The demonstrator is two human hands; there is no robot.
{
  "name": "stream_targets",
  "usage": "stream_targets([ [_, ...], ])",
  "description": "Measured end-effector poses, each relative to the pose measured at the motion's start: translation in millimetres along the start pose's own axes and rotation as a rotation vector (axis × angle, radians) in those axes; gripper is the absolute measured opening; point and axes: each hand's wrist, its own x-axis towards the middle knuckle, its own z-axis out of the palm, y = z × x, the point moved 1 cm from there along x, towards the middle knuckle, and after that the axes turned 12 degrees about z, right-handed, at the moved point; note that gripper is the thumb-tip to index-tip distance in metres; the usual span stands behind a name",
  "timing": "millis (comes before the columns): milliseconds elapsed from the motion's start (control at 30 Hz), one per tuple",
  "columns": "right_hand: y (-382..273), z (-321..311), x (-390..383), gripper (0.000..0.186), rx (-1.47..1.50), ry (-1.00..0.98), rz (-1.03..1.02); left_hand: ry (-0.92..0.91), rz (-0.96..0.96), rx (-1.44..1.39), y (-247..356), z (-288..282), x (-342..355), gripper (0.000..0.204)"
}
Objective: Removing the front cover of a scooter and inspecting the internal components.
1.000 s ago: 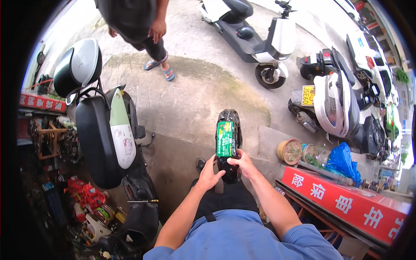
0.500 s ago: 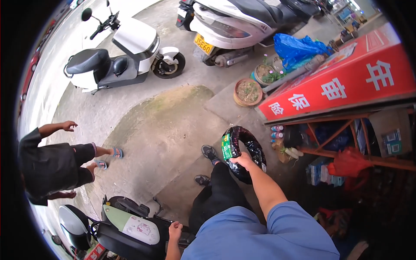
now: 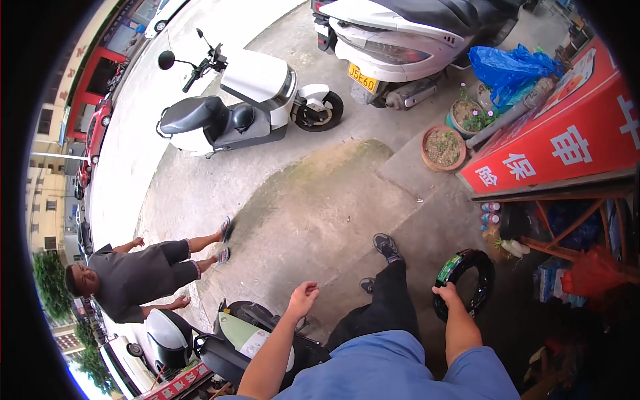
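Observation:
A black scooter tyre (image 3: 490, 277) in shiny wrapping, with a green label on its side, hangs beside my right leg. My right hand (image 3: 449, 293) grips its near rim, the fingers wrapped round it. Out in front of my body to the left, my left hand (image 3: 303, 298) is raised with the fingers curled in, and nothing shows in it. Closest to that hand is a parked scooter with a pale green and white body (image 3: 243, 337), partly hidden by my left forearm.
A white scooter (image 3: 257, 80) and a larger white motorcycle (image 3: 380, 47) stand ahead. Another person (image 3: 143, 283) walks at the left. To the right are a potted plant (image 3: 443, 148), a red sign box (image 3: 553, 153), bottles (image 3: 490, 218) and a rack (image 3: 553, 247).
My view has swung left, so the scene sits further right. My left hand has risen forward. The tyre stays in my right hand and now hangs lower beside me. My legs have stepped.

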Motion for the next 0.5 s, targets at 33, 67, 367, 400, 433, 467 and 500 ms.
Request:
stream_targets([
  [33,-13,12,2,0.073,-0.024,-0.005,-0.044,0.047,0.005,0.001,9,-2,4,0.036],
  [67,-26,20,2,0.068,-0.048,-0.003,-0.087,0.034,0.035,-0.024,17,-3,9,0.037],
  [367,-210,102,-8,0.018,-0.49,-0.009,-0.54,0.246,-0.015,-0.222,10,-37,-7,0.036],
  [400,-235,111,-10,0.018,-0.522,-0.006,-0.568,0.357,-0.063,-0.273,-9,-40,-16,0.035],
  [433,-265,121,-16,0.018,-0.57,0.062,-0.654,0.455,-0.122,-0.257,-28,-43,-23,0.036],
  [467,-296,132,-25,0.019,-0.621,0.126,-0.743,0.555,-0.189,-0.244,-49,-43,-34,0.036],
  [500,-329,142,-32,0.028,-0.674,0.046,-0.695,0.603,-0.274,-0.254,-74,-41,-44,0.036],
])
